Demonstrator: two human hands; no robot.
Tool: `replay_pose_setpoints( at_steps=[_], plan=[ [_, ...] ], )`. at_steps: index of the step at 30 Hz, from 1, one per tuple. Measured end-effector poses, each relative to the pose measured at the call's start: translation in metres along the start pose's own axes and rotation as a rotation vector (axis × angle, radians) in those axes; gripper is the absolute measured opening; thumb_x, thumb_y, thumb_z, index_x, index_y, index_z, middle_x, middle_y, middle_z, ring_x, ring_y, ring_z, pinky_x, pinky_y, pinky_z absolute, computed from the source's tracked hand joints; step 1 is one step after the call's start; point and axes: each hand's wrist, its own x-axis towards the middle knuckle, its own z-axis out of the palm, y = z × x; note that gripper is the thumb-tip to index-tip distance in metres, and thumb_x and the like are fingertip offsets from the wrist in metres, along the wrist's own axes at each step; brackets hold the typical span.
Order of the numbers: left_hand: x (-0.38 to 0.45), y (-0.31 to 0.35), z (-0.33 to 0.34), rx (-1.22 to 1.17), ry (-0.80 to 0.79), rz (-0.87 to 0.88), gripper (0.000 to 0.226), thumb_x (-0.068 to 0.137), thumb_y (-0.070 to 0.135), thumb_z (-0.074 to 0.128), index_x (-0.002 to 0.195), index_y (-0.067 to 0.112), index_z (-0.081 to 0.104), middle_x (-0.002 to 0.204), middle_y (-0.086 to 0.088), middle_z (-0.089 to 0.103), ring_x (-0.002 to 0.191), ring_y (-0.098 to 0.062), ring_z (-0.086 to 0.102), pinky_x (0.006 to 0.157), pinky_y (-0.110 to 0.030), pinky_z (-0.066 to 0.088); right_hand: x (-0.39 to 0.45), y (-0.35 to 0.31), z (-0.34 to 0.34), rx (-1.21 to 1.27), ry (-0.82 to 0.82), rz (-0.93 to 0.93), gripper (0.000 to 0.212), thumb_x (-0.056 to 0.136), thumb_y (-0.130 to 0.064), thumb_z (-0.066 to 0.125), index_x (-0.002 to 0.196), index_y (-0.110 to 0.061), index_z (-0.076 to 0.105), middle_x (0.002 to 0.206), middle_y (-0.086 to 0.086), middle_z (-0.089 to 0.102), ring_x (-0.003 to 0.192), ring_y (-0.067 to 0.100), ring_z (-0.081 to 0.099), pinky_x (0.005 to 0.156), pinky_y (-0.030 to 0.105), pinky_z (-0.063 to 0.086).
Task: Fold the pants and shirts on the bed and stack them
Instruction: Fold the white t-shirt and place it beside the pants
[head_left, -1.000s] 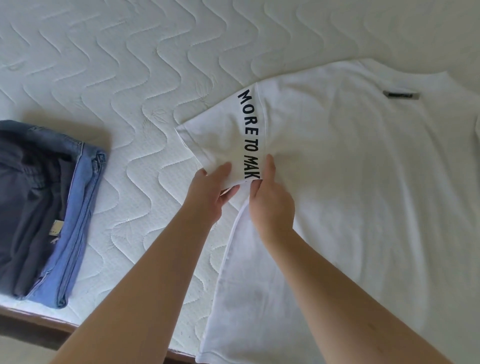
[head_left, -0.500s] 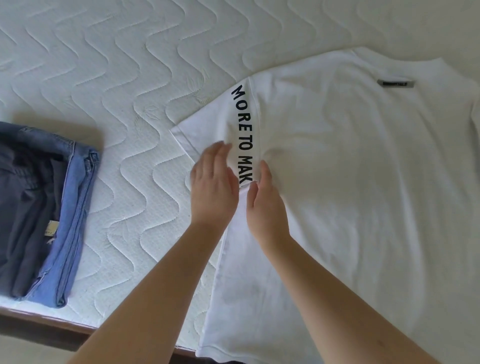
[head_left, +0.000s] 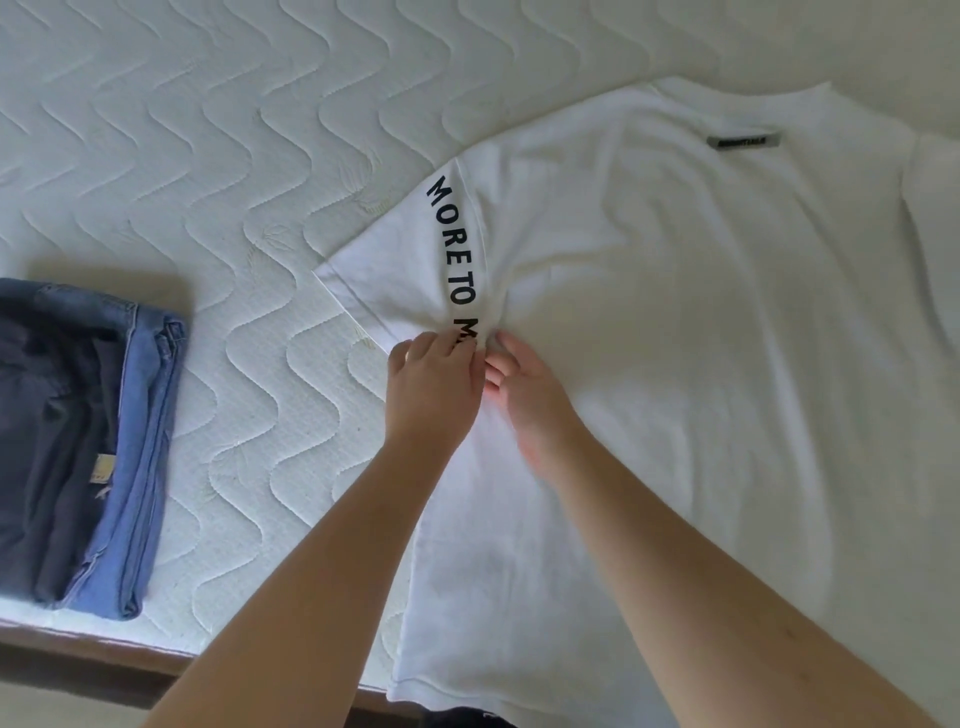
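Mattress (head_left: 218, 171) unchanged; hands (head_left: 480, 384) now pinch sleeve (head_left: 415, 280).

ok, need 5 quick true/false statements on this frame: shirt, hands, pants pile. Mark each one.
1. The white shirt lies spread on the mattress. True.
2. Both hands meet at the sleeve seam by the black lettering. True.
3. The left hand rests on the folded pants. False: it pinches the shirt fabric, well clear of the pants.
4. The folded pants lie on top of the shirt. False: they sit apart, near the bed's edge.
5. The right hand touches the shirt. True.
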Motion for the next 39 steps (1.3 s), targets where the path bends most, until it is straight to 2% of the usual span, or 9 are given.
replay_pose_setpoints(
  at_steps=[3,7,10,12,16,20,27,33,39],
  plan=[
    [0.004,0.006,-0.003,0.140,-0.072,-0.025,0.032,0.102,0.028,0.042,0.115,0.017,0.068,0.123,-0.001,0.063,0.115,-0.024,0.056,0.101,-0.040,0.033,-0.009,-0.009,-0.019,-0.125,0.119,-0.043,0.045,0.094,0.003,0.035,0.129,-0.017,0.054,0.117,-0.001,0.066,0.101,0.010,0.063,0.089,0.023,0.046],
    [0.006,0.032,-0.006,0.125,-0.048,-0.027,0.035,0.098,0.028,0.050,0.124,0.009,0.061,0.129,-0.009,0.057,0.123,-0.030,0.050,0.104,-0.043,0.033,-0.031,-0.020,-0.068,-0.384,0.216,-0.218,0.038,0.095,-0.003,0.041,0.124,-0.021,0.058,0.120,-0.003,0.065,0.111,0.010,0.061,0.096,0.025,0.045],
    [0.007,0.064,-0.001,0.078,-0.001,0.147,0.042,0.094,0.024,0.056,0.130,0.002,0.057,0.130,-0.015,0.058,0.124,-0.033,0.052,0.103,-0.046,0.038,-0.045,-0.026,-0.118,-0.628,0.370,-0.332,0.044,0.096,-0.006,0.046,0.139,-0.015,0.048,0.136,0.001,0.054,0.124,0.014,0.053,0.098,0.017,0.037],
    [0.011,0.091,0.009,0.051,0.002,0.279,0.045,0.094,0.022,0.058,0.134,0.002,0.055,0.134,-0.016,0.058,0.128,-0.034,0.052,0.104,-0.047,0.040,-0.050,-0.031,-0.158,-0.807,0.472,-0.400,0.050,0.096,-0.008,0.049,0.146,-0.010,0.041,0.146,0.007,0.046,0.135,0.019,0.044,0.109,0.024,0.032],
    [0.016,0.155,0.031,0.042,-0.106,0.438,0.055,0.101,0.031,0.046,0.152,0.012,0.035,0.155,-0.012,0.039,0.146,-0.028,0.031,0.118,-0.043,0.025,-0.056,-0.040,-0.235,-1.246,0.581,-0.446,0.060,0.096,-0.016,0.051,0.152,-0.008,0.030,0.158,0.011,0.029,0.146,0.028,0.026,0.118,0.039,0.018],
    [0.026,0.220,0.054,0.074,-0.159,0.555,0.058,0.105,0.039,0.032,0.158,0.020,0.016,0.165,-0.005,0.016,0.152,-0.022,0.011,0.123,-0.040,0.012,-0.066,-0.040,-0.291,-1.469,0.562,-0.334,0.062,0.101,-0.030,0.040,0.156,-0.015,0.017,0.164,0.006,0.011,0.152,0.024,0.008,0.121,0.040,0.006],
    [0.055,0.307,0.082,0.125,-0.221,0.669,0.059,0.105,0.044,0.023,0.158,0.021,0.011,0.166,-0.005,0.006,0.153,-0.022,0.004,0.122,-0.039,0.004,-0.080,-0.043,-0.346,-1.407,0.628,-0.201,0.057,0.103,-0.038,0.035,0.154,-0.016,0.024,0.163,0.002,0.017,0.151,0.021,0.010,0.121,0.041,0.006],
    [0.106,0.358,0.101,0.063,-0.117,0.605,0.062,0.104,0.040,0.032,0.157,0.015,0.016,0.165,-0.007,0.013,0.153,-0.024,0.009,0.123,-0.040,0.003,-0.080,-0.067,-0.362,-1.294,0.758,-0.478,0.030,0.098,-0.026,0.050,0.122,-0.015,0.063,0.123,0.003,0.064,0.121,0.026,0.053,0.115,0.041,0.022],
    [0.124,0.396,0.125,0.045,-0.061,0.527,0.066,0.101,0.045,0.012,0.159,0.013,0.008,0.166,-0.002,0.006,0.153,-0.016,0.000,0.124,-0.039,-0.001,-0.061,-0.116,-0.401,-1.163,0.828,-0.625,0.031,0.093,-0.014,0.054,0.122,-0.003,0.062,0.138,0.016,0.052,0.130,0.033,0.046,0.114,0.043,0.028]
  ],
)
